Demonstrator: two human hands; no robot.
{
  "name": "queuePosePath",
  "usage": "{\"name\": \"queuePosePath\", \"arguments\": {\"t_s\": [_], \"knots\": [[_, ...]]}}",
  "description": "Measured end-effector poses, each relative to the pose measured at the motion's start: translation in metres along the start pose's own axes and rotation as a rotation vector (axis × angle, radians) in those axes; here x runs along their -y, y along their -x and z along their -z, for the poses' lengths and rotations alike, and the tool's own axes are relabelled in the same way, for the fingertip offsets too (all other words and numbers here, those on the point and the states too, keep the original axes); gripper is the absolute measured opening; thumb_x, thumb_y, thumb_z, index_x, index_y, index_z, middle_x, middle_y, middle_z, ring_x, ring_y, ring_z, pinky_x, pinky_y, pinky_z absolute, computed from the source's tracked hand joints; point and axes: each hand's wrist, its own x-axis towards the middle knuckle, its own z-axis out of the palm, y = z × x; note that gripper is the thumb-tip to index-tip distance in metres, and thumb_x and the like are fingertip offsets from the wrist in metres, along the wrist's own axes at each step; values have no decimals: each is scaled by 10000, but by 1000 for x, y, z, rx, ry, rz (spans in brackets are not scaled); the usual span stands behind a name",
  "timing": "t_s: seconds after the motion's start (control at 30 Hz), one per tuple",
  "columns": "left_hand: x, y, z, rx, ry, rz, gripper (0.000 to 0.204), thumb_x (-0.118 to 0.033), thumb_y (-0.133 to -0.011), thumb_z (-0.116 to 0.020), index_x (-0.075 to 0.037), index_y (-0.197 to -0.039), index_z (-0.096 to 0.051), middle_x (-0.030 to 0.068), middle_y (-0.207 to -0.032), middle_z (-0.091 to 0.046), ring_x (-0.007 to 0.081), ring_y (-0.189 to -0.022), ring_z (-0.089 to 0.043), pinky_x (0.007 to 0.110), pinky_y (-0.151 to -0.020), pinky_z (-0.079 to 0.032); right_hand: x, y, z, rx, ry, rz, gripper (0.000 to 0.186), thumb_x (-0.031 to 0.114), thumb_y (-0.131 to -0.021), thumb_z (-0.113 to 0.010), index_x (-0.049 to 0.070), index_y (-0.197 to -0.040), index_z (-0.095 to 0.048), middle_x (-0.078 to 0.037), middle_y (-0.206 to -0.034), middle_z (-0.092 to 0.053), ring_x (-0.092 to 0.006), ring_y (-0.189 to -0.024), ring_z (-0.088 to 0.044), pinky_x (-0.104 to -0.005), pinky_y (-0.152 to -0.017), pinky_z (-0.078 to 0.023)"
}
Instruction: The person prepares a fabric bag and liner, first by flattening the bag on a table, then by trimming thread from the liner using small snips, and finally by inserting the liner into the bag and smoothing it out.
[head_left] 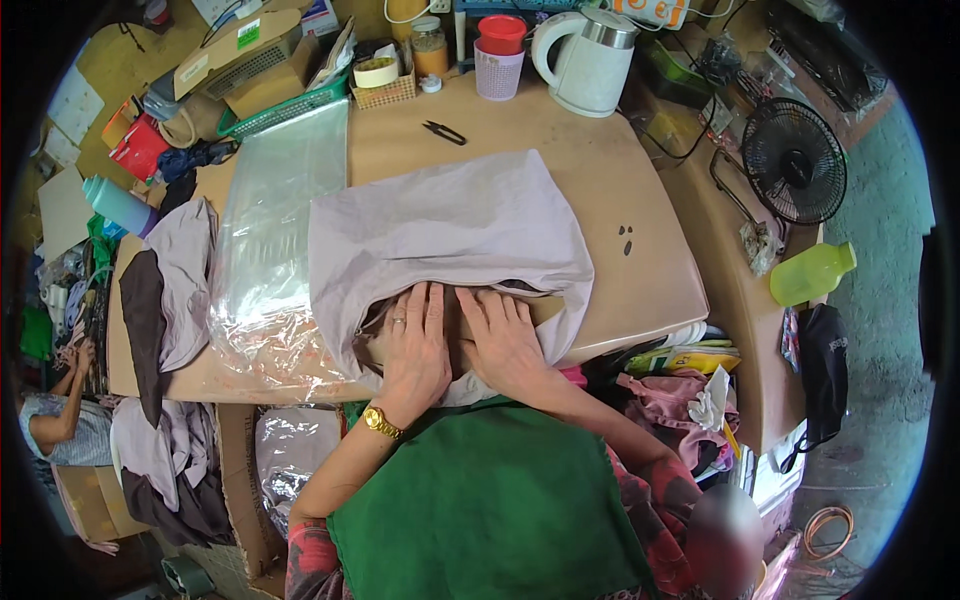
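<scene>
A pale lilac-grey cloth item [450, 210], perhaps a garment, is spread on the tan table in front of me. Its curved opening faces me, with darker cloth [455, 312] showing inside. My left hand [415, 345] lies in this opening, fingers stretched forward; a ring and a gold watch are on that arm. Beside it, my right hand [500, 345] also rests in the opening with its fingers extended and slightly apart. Both thumbs are mostly hidden. Beyond the cloth lies a small pair of black thread snips [444, 132], touched by neither hand.
Clear plastic sheets [270, 230] lie left of the cloth, with more grey and dark cloth pieces [185, 285] beyond them. A white kettle [590, 65] and a lidded cup [500, 60] stand at the back. On the right are a black fan [795, 160] and a green bottle [812, 274].
</scene>
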Motion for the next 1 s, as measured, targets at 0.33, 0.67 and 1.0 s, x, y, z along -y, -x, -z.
{"name": "queuePosePath", "arguments": {"t_s": [0.33, 0.67, 1.0], "knots": [[15, -5, 22, 87, -264, 65, 527, -174, -801, -608, -4, -1287, -491, 136, -1110, -551, 312, -1054, -491, 447, -838, -371, -7, -6, -9, 66, -107, -168, 669, 239, -712, -718, -44, -1261, -463, -193, -1173, -444, -362, -1102, -426, -524, -947, -325], [20, -28, 1, 146, 237, 2, 285, -41, -841, -508, 34, -1115, -526, 210, -1083, -547, 388, -940, -561, 443, -819, -461, -6, -8, -12, 169, -41, -42, 554, 212, -767, -660, -31, -1239, -501, -201, -1251, -440, -354, -1166, -407, -524, -1003, -304], [37, -55, -43, 219, 115, 106, 222, -156, -858, -506, 24, -818, -628, 203, -744, -638, 362, -692, -632, 450, -658, -512, -13, 0, -22, 225, 98, 55, 482, 350, -907, -514, 69, -1299, -531, -212, -1486, -275, -414, -1384, -192, -650, -1082, -119]]}}
